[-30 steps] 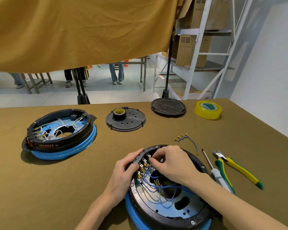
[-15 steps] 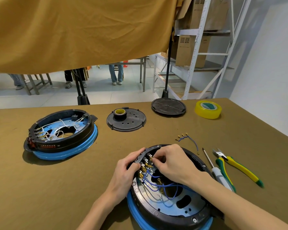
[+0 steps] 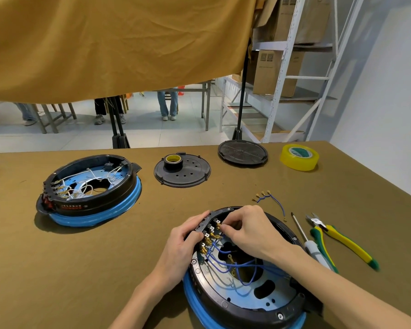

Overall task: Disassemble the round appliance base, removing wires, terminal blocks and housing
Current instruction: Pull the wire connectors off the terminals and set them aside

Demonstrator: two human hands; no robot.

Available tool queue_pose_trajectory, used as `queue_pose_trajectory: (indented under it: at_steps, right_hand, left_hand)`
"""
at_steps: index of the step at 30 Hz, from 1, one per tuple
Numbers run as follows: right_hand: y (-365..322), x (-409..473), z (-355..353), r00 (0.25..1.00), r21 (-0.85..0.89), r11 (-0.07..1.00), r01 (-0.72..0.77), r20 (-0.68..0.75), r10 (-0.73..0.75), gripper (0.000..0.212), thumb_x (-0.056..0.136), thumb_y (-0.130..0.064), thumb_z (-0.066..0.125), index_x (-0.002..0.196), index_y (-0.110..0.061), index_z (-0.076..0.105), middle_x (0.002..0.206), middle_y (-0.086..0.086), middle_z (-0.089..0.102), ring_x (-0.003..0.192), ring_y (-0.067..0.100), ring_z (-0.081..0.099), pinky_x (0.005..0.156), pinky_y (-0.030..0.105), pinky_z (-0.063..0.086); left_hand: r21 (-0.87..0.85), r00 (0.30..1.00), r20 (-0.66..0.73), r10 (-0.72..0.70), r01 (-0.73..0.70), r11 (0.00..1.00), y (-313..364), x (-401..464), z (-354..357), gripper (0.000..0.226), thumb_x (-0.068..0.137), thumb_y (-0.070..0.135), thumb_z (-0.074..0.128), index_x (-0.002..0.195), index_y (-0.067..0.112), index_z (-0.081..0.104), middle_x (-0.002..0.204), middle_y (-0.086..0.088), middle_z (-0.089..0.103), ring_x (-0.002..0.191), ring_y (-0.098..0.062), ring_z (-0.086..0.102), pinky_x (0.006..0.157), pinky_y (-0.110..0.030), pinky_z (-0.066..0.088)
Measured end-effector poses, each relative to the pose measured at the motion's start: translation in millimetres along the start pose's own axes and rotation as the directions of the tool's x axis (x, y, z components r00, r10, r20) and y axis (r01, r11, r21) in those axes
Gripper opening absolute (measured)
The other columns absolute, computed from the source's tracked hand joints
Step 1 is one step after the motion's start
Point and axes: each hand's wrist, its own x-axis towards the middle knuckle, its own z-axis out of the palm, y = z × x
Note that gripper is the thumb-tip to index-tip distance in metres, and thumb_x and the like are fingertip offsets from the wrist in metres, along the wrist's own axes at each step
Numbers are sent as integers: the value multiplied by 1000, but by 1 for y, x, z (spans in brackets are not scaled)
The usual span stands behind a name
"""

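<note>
The round appliance base [image 3: 244, 302], black with a blue rim, lies open near the table's front edge. Blue wires [image 3: 233, 264] with brass terminals run across its metal plate to a black terminal block [image 3: 205, 222] on the left rim. My left hand [image 3: 183, 241] grips that rim and block from outside. My right hand [image 3: 249, 231] reaches over the base and pinches a brass terminal at the block with its fingertips. A removed blue wire piece [image 3: 271, 200] lies on the table just beyond the base.
A second round base [image 3: 88, 186] with white wires sits at the left. Two black round covers [image 3: 182, 170] [image 3: 242, 153], one carrying a small tape roll, and yellow tape [image 3: 299, 156] lie at the back. A screwdriver [image 3: 306, 238] and yellow-green cutters [image 3: 342, 241] lie right of the base.
The fingertips of my right hand have shifted slightly along the terminal row. My left hand keeps its grip on the rim. The view has drifted a little.
</note>
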Motion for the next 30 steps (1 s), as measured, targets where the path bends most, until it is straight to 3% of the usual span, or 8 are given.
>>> queue_pose_trajectory:
  at_steps: [8,16,20,24,30]
  right_hand:
    - [-2,-3,0,1000,-1,1000,-4,-22,4,17,91,-20,67,83,-19,82,73,-11,73,67,5,65,62,20,54]
    - [0,-6,0,999,-20,1000,10,-38,-11,18,90,-19,66,81,-17,81,73,-8,73,65,9,65,63,29,54]
    - [3,-3,-1,999,12,999,-38,-17,38,16,92,-20,67,85,-19,82,72,-10,72,66,7,66,61,25,55]
    - [5,-3,-4,998,65,996,-69,5,69,11,92,-22,70,89,-20,80,72,-9,72,67,6,65,66,25,54]
    - [-4,-10,-3,999,-180,983,27,25,-23,14,97,-29,57,95,-23,69,89,-9,68,83,12,59,76,35,51]
  left_hand:
    - [3,1000,8,-7,7,1000,-1,0,0,52,92,27,49,144,27,58,131,22,66,120,-6,64,90,-23,55]
    - [-3,1000,19,-3,3,1000,-2,1,2,53,92,28,49,144,28,58,131,22,66,120,-6,64,90,-24,55]
    - [-17,1000,8,-7,7,1000,-3,1,4,55,91,29,49,145,27,57,135,14,65,120,-6,64,89,-24,56]
    - [-19,999,-32,15,-16,1000,-3,3,6,56,87,24,49,141,24,62,132,16,68,121,-3,63,90,-16,51]
    - [-23,1000,-26,17,-18,1000,-3,3,6,55,87,24,49,139,24,63,128,18,70,120,-4,64,89,-17,52]
